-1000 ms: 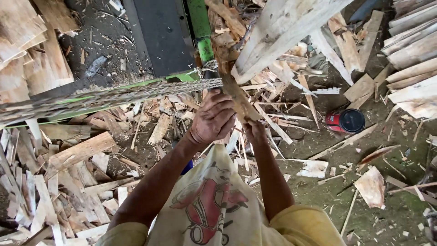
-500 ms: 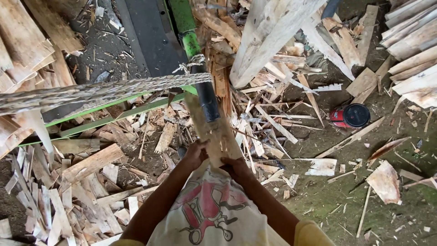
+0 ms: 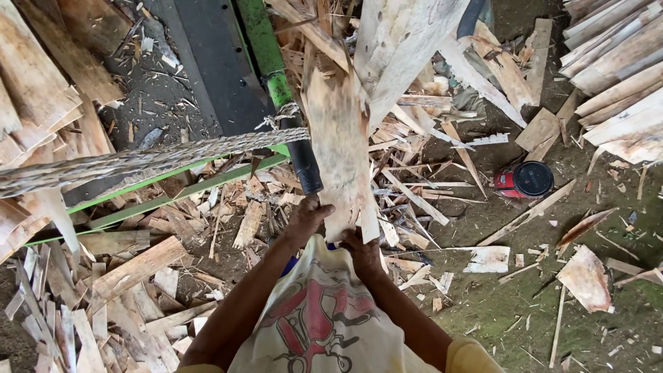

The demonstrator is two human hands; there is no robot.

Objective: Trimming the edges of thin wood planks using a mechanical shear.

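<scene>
Both arms reaching forward and down from the shoulders, bare from the short sleeves on, elbows slightly bent, forearms converging toward the middle. Left hand (image 3: 307, 215) raised a little higher, fingers curled shut around the near left edge of the wood slab (image 3: 340, 148), knuckles up. Right hand (image 3: 360, 250) lower and closer to the body, clamped on the bottom edge of the same slab, thumb side toward the left hand. Wrists close together, nearly touching. Both grips closed tight.
</scene>
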